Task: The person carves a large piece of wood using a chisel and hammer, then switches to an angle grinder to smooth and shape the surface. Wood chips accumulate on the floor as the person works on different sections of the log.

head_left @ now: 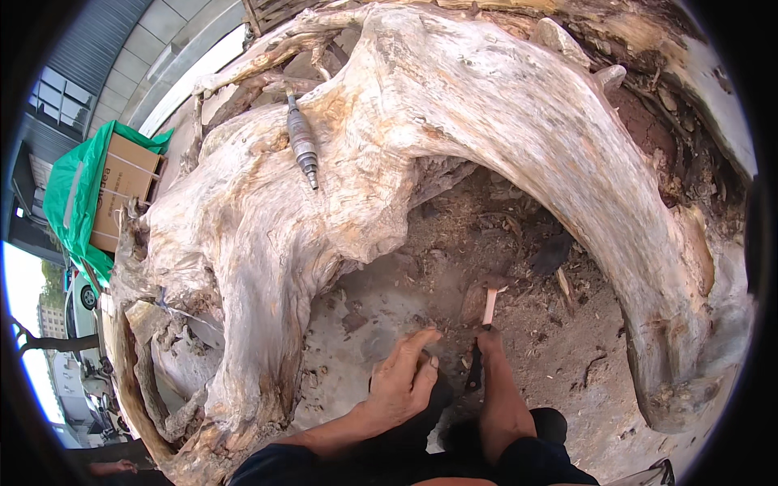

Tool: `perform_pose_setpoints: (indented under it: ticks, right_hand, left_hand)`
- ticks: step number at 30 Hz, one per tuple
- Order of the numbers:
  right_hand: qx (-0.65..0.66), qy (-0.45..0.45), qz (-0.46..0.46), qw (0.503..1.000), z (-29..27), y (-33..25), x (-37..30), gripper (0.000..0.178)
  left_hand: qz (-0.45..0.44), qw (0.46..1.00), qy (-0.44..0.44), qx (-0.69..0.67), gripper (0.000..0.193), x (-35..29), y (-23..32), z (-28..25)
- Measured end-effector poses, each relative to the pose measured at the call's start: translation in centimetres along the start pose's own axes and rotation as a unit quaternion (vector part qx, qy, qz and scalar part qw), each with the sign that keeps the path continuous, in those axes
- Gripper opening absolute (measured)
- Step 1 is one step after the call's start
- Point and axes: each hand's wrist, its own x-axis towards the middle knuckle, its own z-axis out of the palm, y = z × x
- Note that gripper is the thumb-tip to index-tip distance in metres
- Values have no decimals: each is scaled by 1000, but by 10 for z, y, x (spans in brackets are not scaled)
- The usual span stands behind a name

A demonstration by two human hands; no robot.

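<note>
Right hand (489, 343) closed round a pale flat strip (490, 308), strip within the inner edges of the arched trunk (519, 105), left hand (403, 379) loosely curled, apparently empty, metal rotary tool (302, 139) near trunk's upper-left edge.

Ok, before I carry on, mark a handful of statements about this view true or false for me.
1. The metal tool lies on top of the pale weathered wood. True.
2. The left hand is gripping that metal tool. False: the tool lies apart from both hands.
3. A flat pale strip juts out beyond the right hand. True.
4. The tarp by the cardboard box is red. False: the tarp is green.
5. The box is at the right of the picture. False: it is at the left.
</note>
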Motion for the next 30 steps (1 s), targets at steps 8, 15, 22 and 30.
perform_pose_setpoints:
  ticks: [8, 15, 22, 30]
  right_hand:
    - [-374, 125, 81, 915, -41, -30, -121, 50]
    - [-349, 163, -91, 918, -66, -90, -309, 33]
    - [-286, 271, -16, 919, -128, -28, -503, 35]
    - [-116, 323, 133, 930, -186, 68, -640, 33]
  left_hand:
    - [42, 965, -154, 210, 33, -3, -6, 2]
    - [-59, 912, -313, 259, 34, -11, 14, -9]
    - [24, 869, -425, 254, 44, -66, 75, -97]
    - [-15, 828, -489, 274, 39, -52, 121, -158]
